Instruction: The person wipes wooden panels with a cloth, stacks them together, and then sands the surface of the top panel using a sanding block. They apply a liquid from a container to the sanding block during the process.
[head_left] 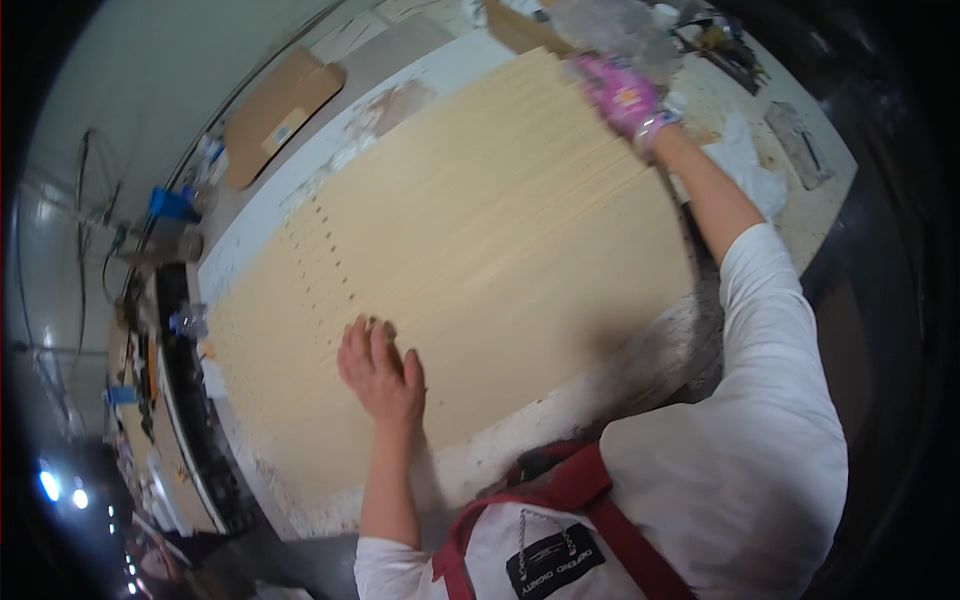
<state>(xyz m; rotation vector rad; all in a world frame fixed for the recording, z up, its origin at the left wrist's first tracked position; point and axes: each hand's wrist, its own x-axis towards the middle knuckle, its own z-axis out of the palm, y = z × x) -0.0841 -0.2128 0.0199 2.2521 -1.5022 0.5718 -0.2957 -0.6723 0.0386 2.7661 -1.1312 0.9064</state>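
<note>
A large pale, cream-coloured sheet (480,230) lies across the work table, with rows of small dark holes or spots on its left part and faint parallel lines along its right part. Bare and palm down, my left hand (383,370) rests on the sheet just below the dark rows. Its fingers are bent and its thumb stands apart; a small dark patch at the fingertips is too blurred to name. My right hand (622,98), in a pink patterned glove, reaches to the sheet's far right corner. Motion smears its fingers, so any hold there is unclear.
A brown cardboard piece (280,118) lies beyond the sheet at the far left. Clear plastic wrapping (625,35) sits past my right hand, white plastic or paper (745,165) beside my right forearm. A grey block-like thing (798,145) rests at the table's right; a blue container (174,204) stands left.
</note>
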